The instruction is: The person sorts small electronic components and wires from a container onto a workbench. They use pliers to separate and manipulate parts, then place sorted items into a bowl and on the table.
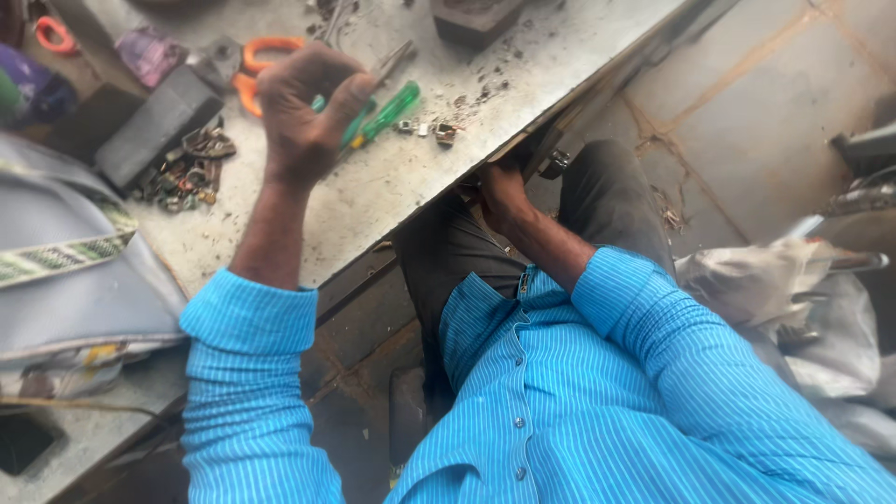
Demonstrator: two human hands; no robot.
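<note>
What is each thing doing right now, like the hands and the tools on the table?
left hand: raised over the table, closed around the green-handled tool.
green-handled tool: gripped, tilted, its handle sticking out of the fist.
right hand: down at the table edge, partly hidden.
orange-handled scissors: lying flat, untouched.
pile of small metal parts: heaped loose beside a dark block.
worktable: dusty, scattered with bits.

one view only, worn on the person's head, tilted steeply down and rolled so the worktable point(392, 187) edge runs diagonally from 7 o'clock up to 1 o'clock. it sits close: the striped blue shirt point(579, 401) fills the 6 o'clock half. the table top lies toward 11 o'clock, the tiled floor point(775, 103) toward 2 o'clock.
</note>
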